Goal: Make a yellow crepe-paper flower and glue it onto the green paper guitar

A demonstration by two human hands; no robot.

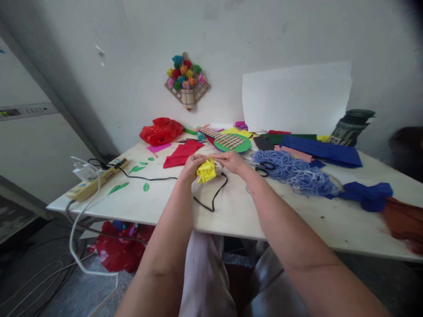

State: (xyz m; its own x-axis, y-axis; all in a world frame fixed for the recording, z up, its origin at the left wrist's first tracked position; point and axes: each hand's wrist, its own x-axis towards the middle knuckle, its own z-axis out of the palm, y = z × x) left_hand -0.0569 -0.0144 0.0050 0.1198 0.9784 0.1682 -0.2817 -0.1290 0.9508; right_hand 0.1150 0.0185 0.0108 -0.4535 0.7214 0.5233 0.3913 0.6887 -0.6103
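A crumpled yellow paper flower (206, 171) is held over the table by my left hand (194, 166), whose fingers curl round its far side. My right hand (231, 161) meets it from the right, its fingertips pressed together close to the flower's upper edge. Whatever those fingertips pinch is too small to make out. Just under the right hand a pale object (218, 168) shows in part, with a black cord (213, 207) looping from beside it. Red paper (183, 153) lies beyond my left hand, and black-handled scissors (264, 168) are right of my right hand.
A power strip (99, 178) sits at the left edge, near green paper leaves (136, 168). Tangled blue yarn (294, 171), a phone (263, 143) and folded blue paper (320, 151) occupy the right. Behind are a green round stick-covered piece (244, 144) and a red bag (161, 131).
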